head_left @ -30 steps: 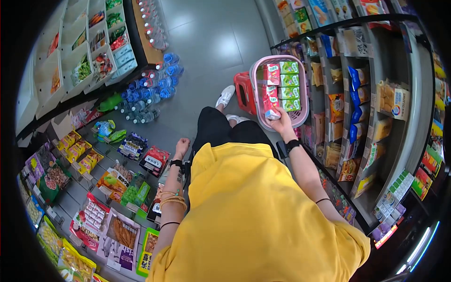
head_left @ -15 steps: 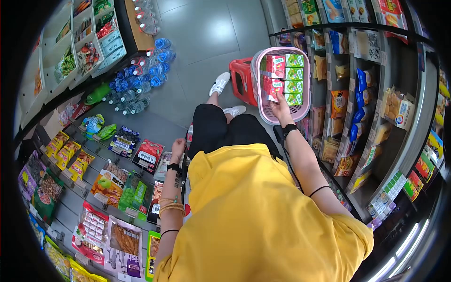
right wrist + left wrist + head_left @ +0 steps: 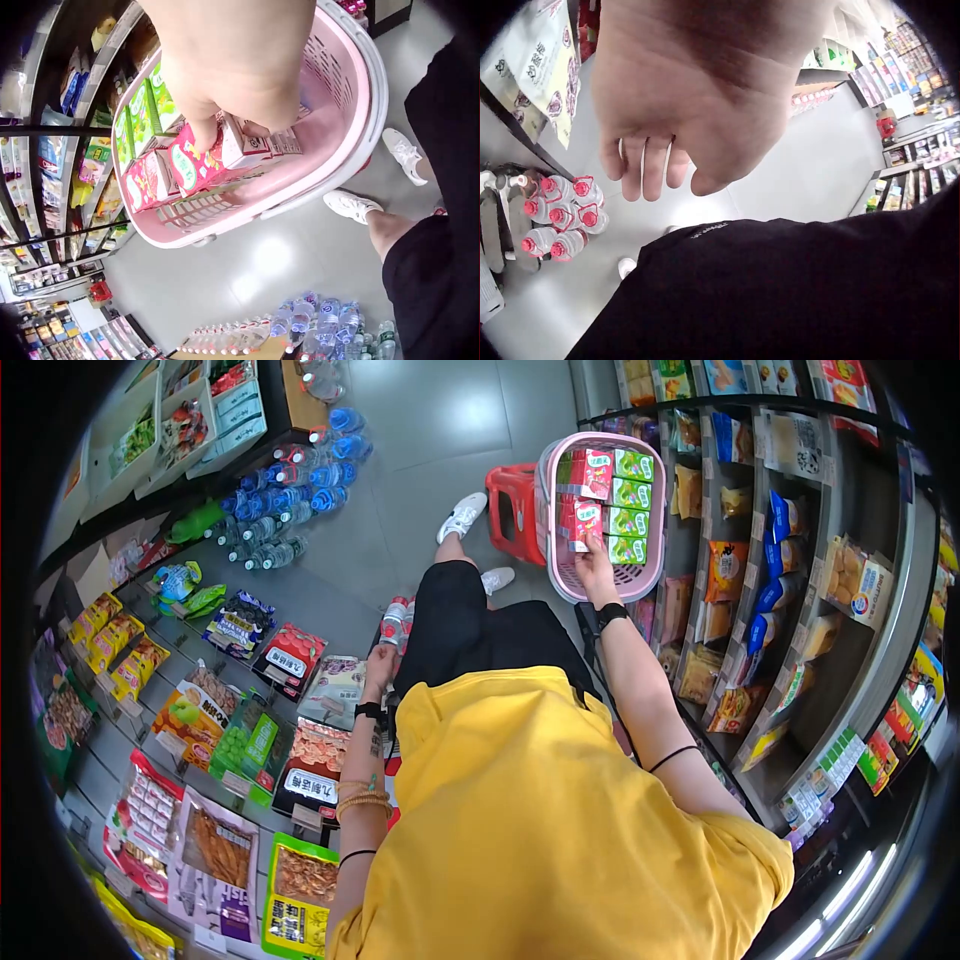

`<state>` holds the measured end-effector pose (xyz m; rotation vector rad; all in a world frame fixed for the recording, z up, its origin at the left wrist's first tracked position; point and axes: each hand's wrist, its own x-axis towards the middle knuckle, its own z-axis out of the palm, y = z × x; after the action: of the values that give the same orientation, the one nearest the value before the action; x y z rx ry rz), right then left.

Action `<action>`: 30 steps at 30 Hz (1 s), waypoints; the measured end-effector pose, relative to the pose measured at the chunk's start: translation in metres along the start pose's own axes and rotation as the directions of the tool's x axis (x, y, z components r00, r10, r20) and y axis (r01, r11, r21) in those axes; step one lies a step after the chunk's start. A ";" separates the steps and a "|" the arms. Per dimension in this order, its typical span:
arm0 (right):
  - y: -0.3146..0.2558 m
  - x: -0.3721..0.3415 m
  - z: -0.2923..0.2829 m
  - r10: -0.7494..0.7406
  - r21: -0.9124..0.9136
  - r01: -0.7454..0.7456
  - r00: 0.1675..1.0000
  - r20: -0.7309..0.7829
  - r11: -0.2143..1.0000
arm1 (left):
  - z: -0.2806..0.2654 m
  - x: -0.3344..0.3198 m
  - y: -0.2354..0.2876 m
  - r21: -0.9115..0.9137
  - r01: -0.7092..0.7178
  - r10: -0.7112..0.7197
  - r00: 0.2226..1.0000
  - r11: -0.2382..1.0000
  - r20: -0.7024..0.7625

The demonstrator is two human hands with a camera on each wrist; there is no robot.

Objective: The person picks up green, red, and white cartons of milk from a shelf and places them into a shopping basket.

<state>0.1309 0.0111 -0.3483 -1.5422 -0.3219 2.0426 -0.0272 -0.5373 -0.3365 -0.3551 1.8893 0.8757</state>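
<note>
A pink plastic shopping basket [image 3: 657, 550] sits at the front right in the head view. My right hand [image 3: 597, 568] reaches over its near end and grips a red drink carton [image 3: 196, 161], thumb and fingers on opposite sides in the right wrist view. Beyond it lies another red carton [image 3: 592, 472], and a column of green cartons [image 3: 630, 495] runs alongside. The fingers partly hide the gripped carton. Holding nothing, my left hand [image 3: 697, 90] hangs beside the thigh with fingers loosely bent.
A red stool [image 3: 512, 515] stands left of the basket, on the floor. Shelves of packaged bread [image 3: 725, 570] rise close on the right. Bagged snacks [image 3: 245, 745] hang along the left side. Bottled water [image 3: 290, 500] is grouped at the front left.
The gripped red carton has shifted from the basket's near end up against the other red carton, its tilt reduced. My left hand stays low, its fingers loosening. The whole view has turned slightly.
</note>
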 end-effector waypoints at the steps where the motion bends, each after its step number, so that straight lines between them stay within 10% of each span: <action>1: 0.002 0.005 -0.001 -0.009 0.001 0.009 1.000 -0.002 1.000 | 0.003 -0.003 -0.008 -0.003 -0.045 0.045 0.999 0.999 -0.025; 12: 0.002 0.020 0.015 0.188 0.041 -0.185 0.975 -0.122 0.982 | 0.000 -0.060 -0.031 -0.074 -0.062 0.053 0.990 0.995 -0.127; 18: 0.015 0.040 0.016 0.029 0.019 -0.026 0.984 -0.173 0.999 | -0.003 -0.081 -0.032 -0.042 -0.055 0.045 0.977 0.998 -0.206; 26: 0.022 0.046 -0.007 0.126 0.237 -0.119 0.992 -0.016 0.964 | -0.019 -0.069 -0.054 0.116 -0.079 0.106 0.964 0.990 -0.246; 30: -0.008 -0.032 0.023 0.279 -0.099 -0.293 0.951 -0.136 0.951 | -0.038 -0.035 -0.066 0.176 -0.137 0.164 0.975 0.975 -0.148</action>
<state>0.1176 0.0028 -0.3119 -1.8703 -0.1830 2.1667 0.0028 -0.6150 -0.3236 -0.1873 2.1462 0.8026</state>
